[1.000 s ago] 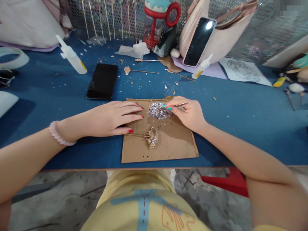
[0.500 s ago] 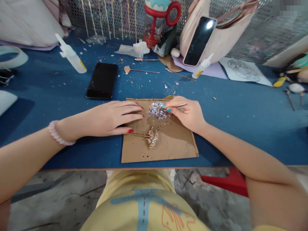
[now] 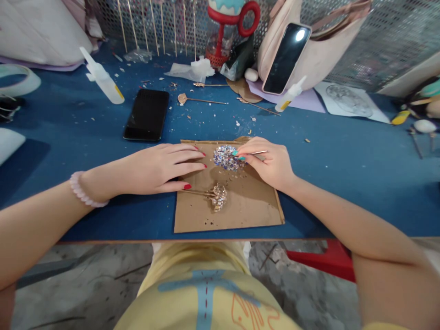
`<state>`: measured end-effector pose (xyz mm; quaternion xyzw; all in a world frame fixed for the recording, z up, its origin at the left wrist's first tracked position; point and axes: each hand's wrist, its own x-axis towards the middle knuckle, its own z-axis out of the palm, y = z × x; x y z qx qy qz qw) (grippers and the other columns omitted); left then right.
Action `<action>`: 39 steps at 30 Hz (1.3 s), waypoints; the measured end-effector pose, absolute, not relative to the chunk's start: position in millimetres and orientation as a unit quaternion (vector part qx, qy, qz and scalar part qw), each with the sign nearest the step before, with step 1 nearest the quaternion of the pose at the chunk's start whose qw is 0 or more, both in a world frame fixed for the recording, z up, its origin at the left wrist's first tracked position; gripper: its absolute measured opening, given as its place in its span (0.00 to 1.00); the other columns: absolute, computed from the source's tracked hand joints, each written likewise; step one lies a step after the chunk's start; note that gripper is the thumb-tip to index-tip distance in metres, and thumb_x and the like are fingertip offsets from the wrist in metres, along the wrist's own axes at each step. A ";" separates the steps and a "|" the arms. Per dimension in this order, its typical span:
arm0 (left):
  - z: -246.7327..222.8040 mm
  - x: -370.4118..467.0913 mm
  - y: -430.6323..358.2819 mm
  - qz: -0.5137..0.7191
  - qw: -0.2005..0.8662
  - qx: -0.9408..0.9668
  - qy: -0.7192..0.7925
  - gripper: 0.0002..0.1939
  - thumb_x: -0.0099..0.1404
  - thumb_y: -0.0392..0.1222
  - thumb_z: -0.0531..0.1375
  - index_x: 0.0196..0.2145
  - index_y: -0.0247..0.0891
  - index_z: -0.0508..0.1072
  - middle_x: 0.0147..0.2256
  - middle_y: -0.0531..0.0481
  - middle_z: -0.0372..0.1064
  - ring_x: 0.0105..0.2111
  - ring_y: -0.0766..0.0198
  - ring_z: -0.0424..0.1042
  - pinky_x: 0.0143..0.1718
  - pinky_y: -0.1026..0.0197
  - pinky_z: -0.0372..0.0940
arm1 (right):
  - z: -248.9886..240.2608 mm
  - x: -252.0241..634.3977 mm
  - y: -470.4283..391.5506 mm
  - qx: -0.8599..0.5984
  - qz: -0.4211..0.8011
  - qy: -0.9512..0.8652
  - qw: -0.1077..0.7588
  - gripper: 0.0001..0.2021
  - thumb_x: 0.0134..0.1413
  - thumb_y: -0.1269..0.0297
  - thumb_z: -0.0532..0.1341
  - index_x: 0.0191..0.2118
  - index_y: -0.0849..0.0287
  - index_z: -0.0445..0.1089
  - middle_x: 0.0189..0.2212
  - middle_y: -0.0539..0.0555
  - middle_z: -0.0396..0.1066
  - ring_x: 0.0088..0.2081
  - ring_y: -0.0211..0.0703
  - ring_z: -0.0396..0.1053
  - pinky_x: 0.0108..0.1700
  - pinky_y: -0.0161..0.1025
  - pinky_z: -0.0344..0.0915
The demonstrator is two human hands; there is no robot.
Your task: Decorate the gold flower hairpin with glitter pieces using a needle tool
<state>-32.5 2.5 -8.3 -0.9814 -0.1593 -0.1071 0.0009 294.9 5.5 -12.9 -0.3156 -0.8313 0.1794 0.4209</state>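
Note:
My left hand [image 3: 172, 168] lies flat with its fingers stretched out, fingertips over the left edge of a cardboard piece [image 3: 252, 206]. Close to its thumb is a jewelled hair stick [image 3: 219, 197], its fan-shaped head covered in sparkling stones and its thin shaft running left towards the hand. My right hand [image 3: 270, 161] pinches a slim metal stick-like tool [image 3: 257, 152] above the pile of small rhinestones [image 3: 226, 157] at the top of the cardboard. The tool's tip is hidden by the fingers, so contact with a stone cannot be made out.
Behind the cardboard are a black phone [image 3: 147, 114], a glue bottle [image 3: 105, 82], a second glue bottle [image 3: 290, 95] and several bare hair sticks [image 3: 202, 100]. Another phone [image 3: 287, 58] leans on a pink bag [image 3: 318, 59]. A red-handled cup [image 3: 223, 27] stands by the mesh panel.

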 end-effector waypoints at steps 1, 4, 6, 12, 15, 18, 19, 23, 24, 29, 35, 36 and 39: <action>-8.5 -32.6 2.6 -0.109 -0.002 -0.981 -0.160 0.27 0.79 0.53 0.51 0.66 0.36 0.68 0.67 0.36 0.64 0.69 0.47 0.62 0.69 0.46 0.61 | -12.9 294.8 5.6 -0.314 0.180 -0.832 0.421 0.07 0.65 0.68 0.64 0.37 0.51 0.81 0.34 0.49 0.83 0.38 0.41 0.79 0.44 0.42 0.76; -8.8 -32.7 2.7 -0.114 -0.017 -0.979 -0.166 0.26 0.78 0.54 0.52 0.66 0.38 0.67 0.67 0.38 0.64 0.69 0.48 0.61 0.70 0.47 0.60 | -12.6 294.7 5.3 -0.311 0.185 -0.831 0.423 0.07 0.65 0.68 0.65 0.37 0.50 0.81 0.34 0.48 0.83 0.38 0.41 0.79 0.44 0.42 0.76; -8.7 -32.7 2.7 -0.112 -0.021 -0.979 -0.171 0.26 0.78 0.54 0.52 0.67 0.39 0.67 0.67 0.39 0.64 0.70 0.49 0.61 0.71 0.48 0.60 | -12.3 294.6 4.8 -0.315 0.188 -0.829 0.421 0.07 0.65 0.68 0.65 0.37 0.50 0.81 0.34 0.48 0.83 0.39 0.42 0.79 0.45 0.43 0.76; -8.0 -32.0 2.5 -0.111 -0.019 -0.979 -0.169 0.26 0.79 0.54 0.51 0.67 0.39 0.67 0.67 0.38 0.64 0.69 0.49 0.61 0.70 0.47 0.61 | -11.3 295.3 3.5 -0.337 0.189 -0.827 0.409 0.08 0.66 0.64 0.64 0.36 0.50 0.81 0.34 0.49 0.83 0.38 0.42 0.79 0.46 0.45 0.75; -7.9 -31.8 2.6 -0.110 -0.018 -0.980 -0.165 0.26 0.78 0.53 0.52 0.67 0.38 0.67 0.67 0.37 0.64 0.69 0.48 0.62 0.69 0.46 0.62 | -11.5 295.5 3.5 -0.338 0.188 -0.827 0.408 0.07 0.66 0.64 0.64 0.36 0.50 0.80 0.34 0.49 0.83 0.39 0.43 0.79 0.46 0.45 0.75; -7.6 -31.7 2.3 -0.109 -0.015 -0.980 -0.166 0.27 0.78 0.54 0.51 0.67 0.38 0.67 0.66 0.36 0.65 0.69 0.47 0.62 0.69 0.45 0.62 | -12.3 295.3 3.9 -0.332 0.182 -0.828 0.413 0.07 0.66 0.65 0.64 0.37 0.50 0.80 0.34 0.49 0.83 0.38 0.42 0.79 0.45 0.44 0.75; -7.4 -31.7 2.1 -0.108 -0.014 -0.980 -0.168 0.27 0.79 0.54 0.51 0.67 0.38 0.67 0.66 0.36 0.65 0.69 0.48 0.62 0.69 0.46 0.62 | -12.5 295.3 4.1 -0.328 0.180 -0.829 0.416 0.07 0.66 0.65 0.64 0.37 0.50 0.80 0.34 0.49 0.83 0.38 0.42 0.79 0.44 0.44 0.75; -6.7 -32.0 1.6 -0.106 -0.005 -0.981 -0.164 0.27 0.79 0.53 0.51 0.66 0.36 0.67 0.66 0.36 0.65 0.68 0.47 0.63 0.68 0.45 0.63 | -12.7 295.1 4.4 -0.325 0.179 -0.830 0.417 0.07 0.66 0.65 0.64 0.37 0.50 0.80 0.34 0.49 0.83 0.38 0.42 0.79 0.44 0.44 0.75; -6.7 -32.0 1.6 -0.107 -0.004 -0.981 -0.163 0.27 0.79 0.53 0.51 0.66 0.36 0.67 0.66 0.35 0.65 0.68 0.47 0.63 0.68 0.45 0.63 | -12.7 295.1 4.4 -0.326 0.181 -0.830 0.415 0.07 0.66 0.65 0.64 0.37 0.50 0.80 0.34 0.49 0.83 0.38 0.43 0.79 0.45 0.45 0.75; -7.4 -32.1 2.5 -0.105 0.001 -0.981 -0.160 0.27 0.79 0.53 0.51 0.67 0.36 0.66 0.67 0.36 0.64 0.69 0.48 0.62 0.69 0.46 0.63 | -13.8 295.0 4.9 -0.321 0.184 -0.831 0.415 0.07 0.66 0.64 0.64 0.37 0.50 0.81 0.34 0.49 0.83 0.38 0.42 0.78 0.45 0.45 0.75; -7.7 -31.8 2.4 -0.110 0.003 -0.981 -0.158 0.26 0.79 0.53 0.50 0.66 0.36 0.67 0.66 0.35 0.65 0.69 0.47 0.62 0.68 0.45 0.63 | -13.2 295.1 4.2 -0.332 0.186 -0.829 0.409 0.07 0.66 0.66 0.64 0.37 0.50 0.80 0.34 0.49 0.83 0.39 0.43 0.79 0.46 0.46 0.75; -7.5 -31.7 2.2 -0.112 0.002 -0.981 -0.157 0.26 0.79 0.53 0.50 0.66 0.36 0.67 0.66 0.35 0.65 0.69 0.47 0.62 0.68 0.45 0.63 | -13.1 295.1 4.1 -0.334 0.187 -0.829 0.407 0.07 0.66 0.66 0.64 0.37 0.50 0.80 0.34 0.49 0.83 0.39 0.43 0.79 0.46 0.46 0.75; -6.4 -31.3 1.8 -0.108 0.009 -0.982 -0.156 0.27 0.79 0.53 0.49 0.66 0.36 0.67 0.66 0.35 0.65 0.69 0.48 0.62 0.68 0.46 0.64 | -13.1 295.3 3.9 -0.333 0.185 -0.830 0.408 0.07 0.66 0.65 0.64 0.37 0.50 0.80 0.34 0.49 0.83 0.39 0.43 0.79 0.47 0.46 0.75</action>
